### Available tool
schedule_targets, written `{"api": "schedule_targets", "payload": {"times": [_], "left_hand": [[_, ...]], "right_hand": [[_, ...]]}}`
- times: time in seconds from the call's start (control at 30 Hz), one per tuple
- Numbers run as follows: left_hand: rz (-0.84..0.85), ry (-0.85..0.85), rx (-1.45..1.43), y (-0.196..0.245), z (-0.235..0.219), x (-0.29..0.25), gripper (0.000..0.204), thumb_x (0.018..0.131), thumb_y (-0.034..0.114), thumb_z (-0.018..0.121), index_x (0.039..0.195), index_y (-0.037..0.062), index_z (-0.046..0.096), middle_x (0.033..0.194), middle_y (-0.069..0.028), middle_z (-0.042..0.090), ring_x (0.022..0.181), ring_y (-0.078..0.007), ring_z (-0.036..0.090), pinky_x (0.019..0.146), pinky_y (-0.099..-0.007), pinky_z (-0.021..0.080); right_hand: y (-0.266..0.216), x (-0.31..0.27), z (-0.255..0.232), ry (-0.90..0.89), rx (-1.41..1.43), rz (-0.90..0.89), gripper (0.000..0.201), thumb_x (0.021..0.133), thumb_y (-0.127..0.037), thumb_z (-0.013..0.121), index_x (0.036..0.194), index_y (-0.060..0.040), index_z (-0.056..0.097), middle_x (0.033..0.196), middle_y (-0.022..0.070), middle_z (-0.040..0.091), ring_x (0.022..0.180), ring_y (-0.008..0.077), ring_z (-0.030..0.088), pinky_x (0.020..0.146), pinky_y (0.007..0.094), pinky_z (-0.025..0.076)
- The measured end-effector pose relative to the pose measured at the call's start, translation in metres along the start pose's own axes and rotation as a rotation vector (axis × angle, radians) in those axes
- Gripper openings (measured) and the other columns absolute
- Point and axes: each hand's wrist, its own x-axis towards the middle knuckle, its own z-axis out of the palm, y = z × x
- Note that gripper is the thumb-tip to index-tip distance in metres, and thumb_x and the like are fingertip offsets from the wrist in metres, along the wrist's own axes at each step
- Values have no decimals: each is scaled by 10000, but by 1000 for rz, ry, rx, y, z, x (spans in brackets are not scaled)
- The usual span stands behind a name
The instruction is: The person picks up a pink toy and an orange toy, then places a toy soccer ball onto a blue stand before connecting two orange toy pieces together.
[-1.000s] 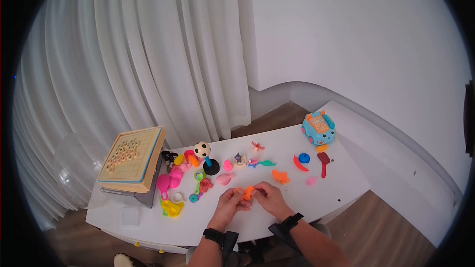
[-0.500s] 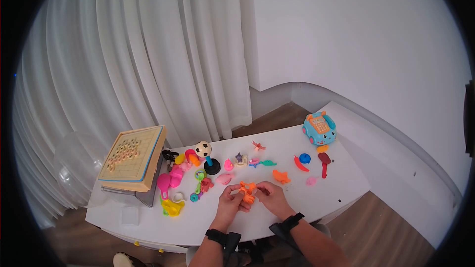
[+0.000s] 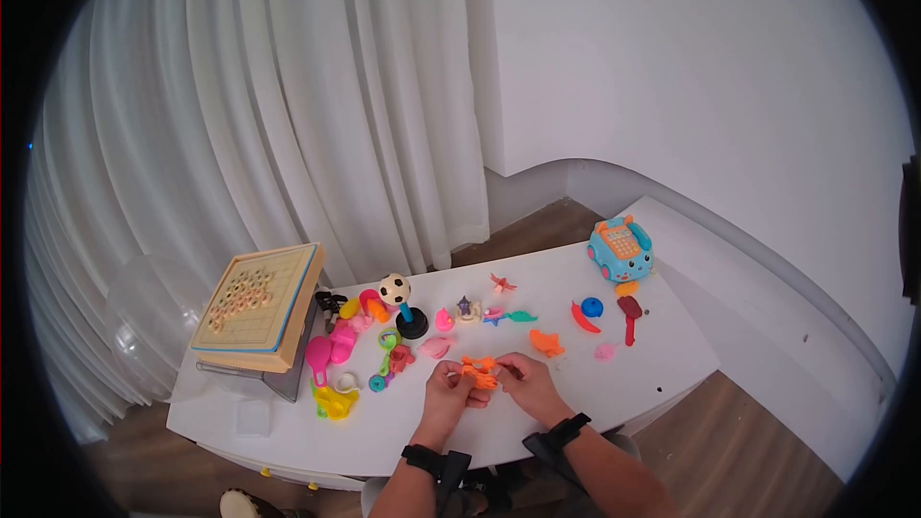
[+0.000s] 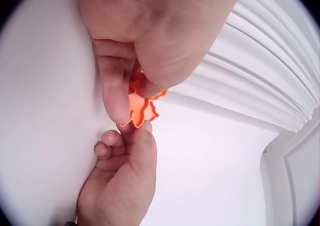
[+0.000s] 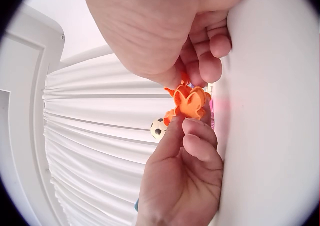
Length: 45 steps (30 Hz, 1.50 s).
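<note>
Two hands share one orange toy (image 3: 479,373), held between them over the near part of the tabletop (image 3: 585,403). The left hand (image 3: 444,403) pinches it between thumb and forefinger, and the right hand (image 3: 530,388) pinches the opposite side. The left wrist view shows a flat face bordered by a raised edge; whether this is one piece or two pressed together, I cannot tell.

To handle it well, the pinch should probably sit on the raised edge, with light, equal pressure from both sides, since thin lobes like these could bend or slip. One hand might steady it while the other does any turning, so the two don't twist against each other. Working low seems wise, because a drop would then be short. Elbow room matters too: a pink toy (image 3: 436,347) and a second orange toy (image 3: 547,343) lie just beyond the hands, easy to nudge.
</note>
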Motion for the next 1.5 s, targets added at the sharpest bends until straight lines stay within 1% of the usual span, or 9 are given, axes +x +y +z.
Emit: {"api": "schedule_targets", "payload": {"times": [0.23,0.37,0.53,0.67,0.73,0.97,1.17,1.23,1.5], "left_hand": [[32,107,58,15,15,-11,272,1078,167,616,1257,5,492,915,-175,733,611,-206,725,530,-313,617],[-13,7,119,18,11,-9,251,1088,223,606,1219,18,545,803,-142,717,531,-179,683,458,-290,563],[-61,10,151,16,10,-6,245,1078,236,621,1156,6,584,753,-122,701,483,-159,646,399,-276,510],[-11,67,167,11,13,-6,256,1086,244,612,1144,-3,579,757,-115,694,483,-155,642,402,-269,507],[4,74,153,11,13,-7,270,1092,247,607,1151,-15,573,763,-113,690,488,-154,643,409,-267,510],[-3,27,229,22,22,-11,287,1101,253,588,1211,-11,576,744,-104,695,488,-146,633,398,-265,482],[-92,-62,209,18,8,-7,290,1103,240,550,1268,2,568,735,-113,711,490,-145,629,405,-266,470],[-111,-64,194,21,9,-6,298,1075,225,587,1276,6,566,737,-121,717,500,-149,635,412,-268,474],[-180,-127,204,39,8,-9,292,1013,203,636,1252,48,573,763,-116,726,533,-153,656,437,-279,491]], "right_hand": [[-5,-1,-1,-15,-6,-15,228,1029,-167,705,1158,22,704,920,45,721,747,80,644,705,248,541],[-2,-1,-1,-13,9,-25,216,1031,-159,701,1147,23,702,922,44,719,746,80,639,704,243,538],[-13,-3,-1,-31,-113,-29,346,966,-293,769,1166,-17,708,936,64,736,755,121,657,723,283,549],[-15,-4,-3,-66,-92,-30,426,933,-346,795,1205,-33,700,958,62,738,756,131,666,724,287,552],[-20,-5,-4,-117,-114,6,367,960,-262,784,1228,-34,682,961,31,715,764,83,618,719,261,533],[-19,-5,-5,-127,-168,11,287,966,-215,770,1167,-21,705,918,45,729,769,92,655,731,262,547],[-9,-3,-2,-66,-81,-26,216,1003,-183,720,1132,-10,713,907,46,732,772,93,660,740,274,556],[-6,-3,-1,-12,-86,-47,227,987,-207,727,1100,-12,704,886,94,747,757,147,699,730,303,572],[3,-1,-2,6,-29,-34,220,1011,-191,714,1126,-5,691,913,82,745,767,128,682,735,292,566]]}}
